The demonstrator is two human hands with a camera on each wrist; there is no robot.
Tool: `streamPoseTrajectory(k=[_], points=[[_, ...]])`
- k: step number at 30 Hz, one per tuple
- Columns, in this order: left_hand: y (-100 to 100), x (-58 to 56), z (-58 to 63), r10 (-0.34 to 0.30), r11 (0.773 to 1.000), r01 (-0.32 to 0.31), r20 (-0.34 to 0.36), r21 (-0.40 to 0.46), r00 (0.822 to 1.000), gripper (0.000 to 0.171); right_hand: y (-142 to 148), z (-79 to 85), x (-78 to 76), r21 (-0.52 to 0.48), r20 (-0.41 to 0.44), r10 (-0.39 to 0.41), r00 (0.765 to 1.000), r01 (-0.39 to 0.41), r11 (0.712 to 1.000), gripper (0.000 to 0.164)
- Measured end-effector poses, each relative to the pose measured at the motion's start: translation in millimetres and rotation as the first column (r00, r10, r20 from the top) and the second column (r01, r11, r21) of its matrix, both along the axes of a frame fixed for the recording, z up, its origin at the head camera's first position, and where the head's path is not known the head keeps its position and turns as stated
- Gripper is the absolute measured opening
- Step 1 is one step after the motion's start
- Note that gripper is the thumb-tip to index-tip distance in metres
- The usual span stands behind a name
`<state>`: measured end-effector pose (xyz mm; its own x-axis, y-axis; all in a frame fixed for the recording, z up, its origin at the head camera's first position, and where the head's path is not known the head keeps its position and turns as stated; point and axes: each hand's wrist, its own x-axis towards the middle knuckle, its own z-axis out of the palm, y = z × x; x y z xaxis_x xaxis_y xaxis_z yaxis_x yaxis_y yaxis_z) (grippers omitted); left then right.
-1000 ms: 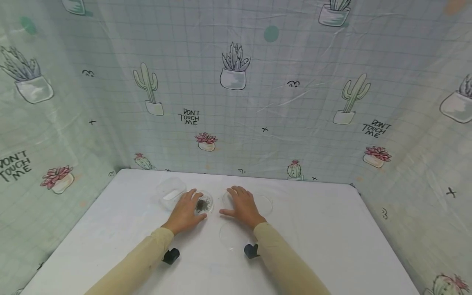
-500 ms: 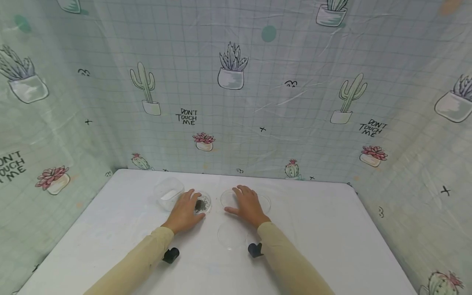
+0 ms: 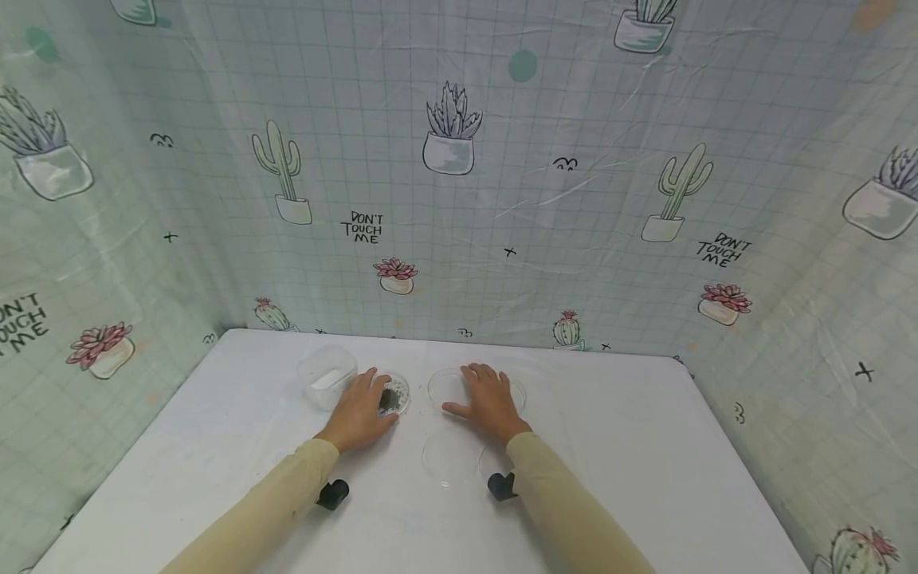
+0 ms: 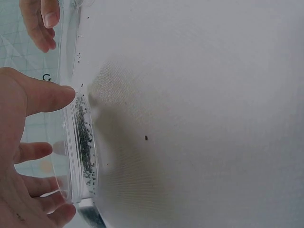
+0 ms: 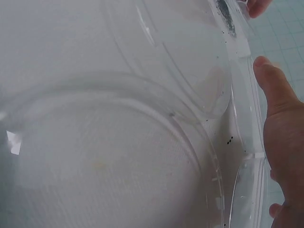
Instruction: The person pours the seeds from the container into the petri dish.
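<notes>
A clear petri dish (image 3: pixel 402 393) holding dark granules stands on the table, left of centre. My left hand (image 3: pixel 357 410) grips its sides, thumb on the near rim and fingers round the far side. In the left wrist view the thumb (image 4: pixel 59 97) meets the rim above the granules (image 4: pixel 85 142). My right hand (image 3: pixel 489 402) is spread over two clear round dishes at the back, its fingers loosely bent. Part of the left one of these dishes (image 3: pixel 439 391) shows beside the thumb. The right wrist view has the right thumb (image 5: pixel 273 83) beside a clear dish wall.
A larger clear round container (image 3: pixel 323 375) stands left of the left hand. Two more transparent round dishes lie nearer the front, one of them a faint disc (image 3: pixel 448 458). A few loose granules (image 4: pixel 146 137) dot the white table (image 3: pixel 610 446). A patterned curtain (image 3: pixel 459 239) encloses it.
My right hand has moved slightly to the right, uncovering more of the left back dish. The left hand keeps its place at the dish with granules.
</notes>
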<state>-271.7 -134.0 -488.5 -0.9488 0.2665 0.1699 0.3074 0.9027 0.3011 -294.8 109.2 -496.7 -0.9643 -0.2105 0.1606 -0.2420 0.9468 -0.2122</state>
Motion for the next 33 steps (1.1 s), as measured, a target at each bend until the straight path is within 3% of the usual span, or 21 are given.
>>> streamPoseTrajectory(k=[16, 33], points=[[0.5, -2.3, -1.3, -0.006, 1.0, 0.006, 0.015, -0.002, 1.0, 0.065, 6.5, -11.1, -2.8, 0.009, 0.018, 0.02, 1.0, -0.02, 1.0, 0.088], [0.2, -5.8, 4.1, -0.029, 0.999, 0.03, 0.017, -0.028, 0.999, 0.064, 6.4, -11.1, -2.2, -0.01, 0.045, 0.026, 0.999, -0.026, 1.0, 0.089]])
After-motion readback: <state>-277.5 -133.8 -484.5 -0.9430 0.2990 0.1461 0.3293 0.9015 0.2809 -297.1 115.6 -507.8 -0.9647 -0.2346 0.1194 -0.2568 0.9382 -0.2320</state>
